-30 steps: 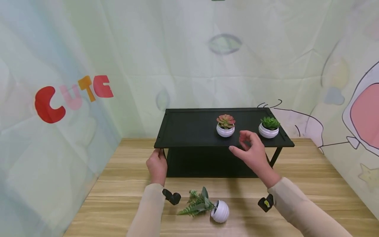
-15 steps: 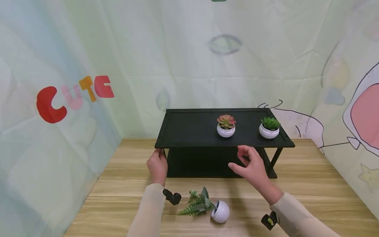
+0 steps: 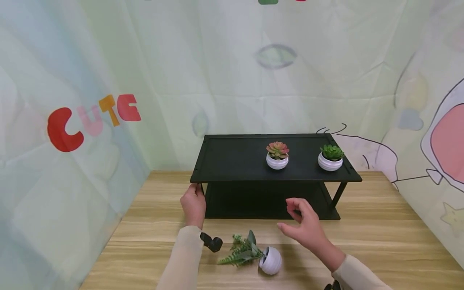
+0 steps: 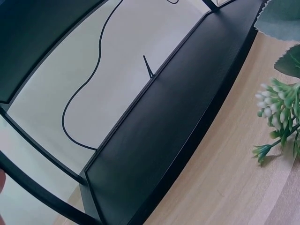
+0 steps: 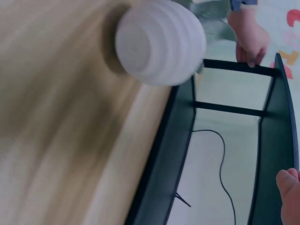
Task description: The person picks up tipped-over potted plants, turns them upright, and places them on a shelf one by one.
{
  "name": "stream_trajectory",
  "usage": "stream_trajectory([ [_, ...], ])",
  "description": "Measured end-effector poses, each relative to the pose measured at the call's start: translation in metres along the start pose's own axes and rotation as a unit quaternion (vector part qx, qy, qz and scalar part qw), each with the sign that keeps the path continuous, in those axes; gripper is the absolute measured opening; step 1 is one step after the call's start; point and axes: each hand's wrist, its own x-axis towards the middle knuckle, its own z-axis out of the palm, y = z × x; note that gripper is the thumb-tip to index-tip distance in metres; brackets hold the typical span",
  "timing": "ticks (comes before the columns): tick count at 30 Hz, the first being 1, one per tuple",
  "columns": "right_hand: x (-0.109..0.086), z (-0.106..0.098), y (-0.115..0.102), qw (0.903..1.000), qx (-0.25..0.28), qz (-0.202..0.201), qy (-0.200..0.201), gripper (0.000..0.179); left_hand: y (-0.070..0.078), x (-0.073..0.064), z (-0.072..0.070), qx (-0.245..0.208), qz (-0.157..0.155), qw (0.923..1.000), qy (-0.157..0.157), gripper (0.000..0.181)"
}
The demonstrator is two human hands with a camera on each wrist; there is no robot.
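A black two-tier shelf (image 3: 232, 159) stands at the back of the table. My left hand (image 3: 193, 205) grips its front left leg just under the top board; the right wrist view shows that hand (image 5: 250, 40) around the leg. My right hand (image 3: 303, 225) is in the air before the shelf's front, fingers bent, thumb apart, holding nothing. Below and left of it, an artificial plant (image 3: 242, 250) in a white ribbed pot (image 3: 270, 261) lies on its side, leaves pointing left. In the right wrist view the pot (image 5: 161, 42) is seen from its base.
On the top board sit a reddish succulent (image 3: 277, 155) in a white pot, right of the middle, and a green succulent (image 3: 331, 157) in another near the right end. A printed cloth (image 3: 174, 80) hangs behind and at both sides of the wooden table (image 3: 145, 241).
My right hand has come down and toward me from beside the succulents to a place before the shelf. My left hand has kept its grip on the leg.
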Motion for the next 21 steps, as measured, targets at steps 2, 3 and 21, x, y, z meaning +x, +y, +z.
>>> stream_trajectory([
  [2, -0.005, 0.003, 0.003, 0.9999, 0.001, -0.01, -0.003, 0.055, 0.0, 0.0, 0.0, -0.001, 0.002, 1.0, 0.001, 0.014],
  [3, -0.007, 0.004, 0.005, 0.9999, 0.005, -0.015, -0.003, 0.055, 0.0, 0.0, 0.0, -0.001, 0.002, 1.0, 0.002, 0.013],
  [21, -0.04, 0.028, 0.022, 0.997, 0.04, -0.061, -0.028, 0.055, -0.001, -0.001, 0.001, -0.007, 0.035, 0.999, 0.025, 0.015],
])
